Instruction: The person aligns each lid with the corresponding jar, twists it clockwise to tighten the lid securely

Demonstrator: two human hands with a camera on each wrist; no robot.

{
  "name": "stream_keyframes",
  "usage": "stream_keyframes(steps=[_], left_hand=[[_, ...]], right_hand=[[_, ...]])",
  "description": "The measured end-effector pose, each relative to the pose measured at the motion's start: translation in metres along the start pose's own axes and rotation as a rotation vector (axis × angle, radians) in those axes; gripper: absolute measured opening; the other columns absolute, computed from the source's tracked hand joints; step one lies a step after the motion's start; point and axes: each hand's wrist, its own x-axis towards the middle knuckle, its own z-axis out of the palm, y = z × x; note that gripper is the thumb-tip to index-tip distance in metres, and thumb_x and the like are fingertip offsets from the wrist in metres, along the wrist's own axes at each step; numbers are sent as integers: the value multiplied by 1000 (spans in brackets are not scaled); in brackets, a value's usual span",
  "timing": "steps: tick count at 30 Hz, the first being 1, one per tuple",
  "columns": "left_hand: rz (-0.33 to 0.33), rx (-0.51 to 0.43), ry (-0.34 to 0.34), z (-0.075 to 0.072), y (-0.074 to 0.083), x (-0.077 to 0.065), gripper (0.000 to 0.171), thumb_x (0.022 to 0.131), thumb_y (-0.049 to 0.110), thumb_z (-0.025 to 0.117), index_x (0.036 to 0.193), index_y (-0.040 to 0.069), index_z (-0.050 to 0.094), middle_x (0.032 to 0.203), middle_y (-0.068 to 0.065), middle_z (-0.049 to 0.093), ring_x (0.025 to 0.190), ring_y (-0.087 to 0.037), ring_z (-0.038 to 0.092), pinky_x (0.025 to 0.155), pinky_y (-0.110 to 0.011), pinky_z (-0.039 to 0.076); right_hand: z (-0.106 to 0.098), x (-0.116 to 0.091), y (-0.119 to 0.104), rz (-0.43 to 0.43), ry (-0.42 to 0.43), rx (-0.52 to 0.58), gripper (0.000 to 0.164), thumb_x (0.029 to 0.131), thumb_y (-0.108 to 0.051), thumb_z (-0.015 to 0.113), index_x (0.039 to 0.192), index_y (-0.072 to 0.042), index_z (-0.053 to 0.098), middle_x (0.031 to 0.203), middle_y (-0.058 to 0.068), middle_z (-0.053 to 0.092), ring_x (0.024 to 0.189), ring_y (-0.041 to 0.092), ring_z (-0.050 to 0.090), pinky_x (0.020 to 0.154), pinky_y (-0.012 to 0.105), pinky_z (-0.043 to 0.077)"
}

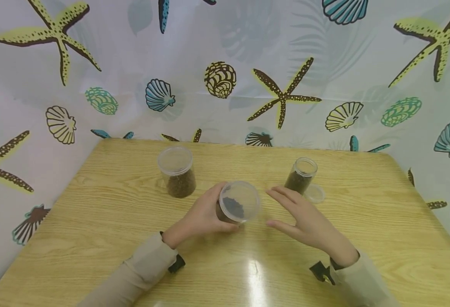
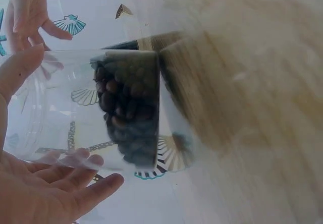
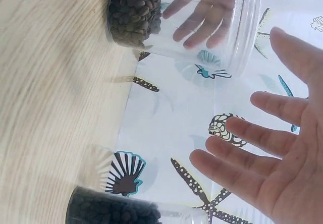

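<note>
My left hand [image 1: 203, 215] grips a clear jar [image 1: 241, 201] near the middle of the table, thumb on the near side and fingers round the far side. Dark brown coffee beans [image 2: 128, 108] fill about half of it, and a clear round top covers it. To the right of the jar, my right hand [image 1: 305, 219] is held in the air, fingers spread and touching nothing. In the right wrist view, the left hand's fingers [image 3: 207, 19] show through the jar wall. A smaller clear jar [image 1: 300, 177] with dark contents stands beyond my right hand, without its lid.
A larger clear jar [image 1: 178, 172], partly filled with brown contents, stands at the back left. A clear round lid [image 1: 315, 193] lies beside the small jar. Behind the wooden table [image 1: 105, 204] hangs a curtain [image 1: 194, 51] with shells and starfish.
</note>
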Motion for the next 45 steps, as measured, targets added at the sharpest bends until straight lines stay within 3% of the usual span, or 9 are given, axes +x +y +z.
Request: stream_keyframes(steps=[5, 13, 22, 34, 45], left_hand=[[-59, -80, -7, 0, -4, 3, 95, 57, 24, 87, 135, 9, 35, 127, -7, 48, 117, -24, 45, 95, -43, 37], [-83, -151, 6, 1, -9, 9, 95, 58, 22, 87, 137, 11, 35, 129, -10, 47, 118, -24, 44, 88, -44, 44], [-152, -167, 46, 6, -15, 23, 99, 60, 29, 86, 139, 8, 31, 132, -12, 45, 122, -23, 41, 97, -43, 36], [-191, -206, 157, 8, -26, 44, 94, 62, 27, 84, 139, 12, 32, 131, -11, 45, 120, -25, 42, 96, -46, 36], [-235, -222, 191, 8, -31, 59, 94, 66, 29, 82, 141, 13, 28, 135, -12, 40, 122, -28, 40, 96, -48, 35]], right_hand=[[0, -5, 3, 6, 4, -7, 61, 83, -33, 66, 132, -4, 45, 130, 18, 46, 116, 35, 45, 89, 52, 41], [1, -9, 6, -10, 13, -12, 58, 83, -30, 66, 129, -2, 47, 128, 18, 48, 114, 35, 46, 89, 52, 40], [2, -11, 9, -30, 6, -12, 56, 83, -29, 66, 128, -1, 48, 128, 18, 48, 114, 36, 46, 89, 52, 40], [3, -15, 10, -3, -17, -9, 56, 82, -28, 68, 128, -2, 48, 126, 17, 49, 113, 34, 48, 89, 50, 42], [5, -14, 12, -6, -20, -4, 56, 82, -27, 68, 129, -2, 48, 126, 17, 49, 113, 34, 47, 89, 50, 42]])
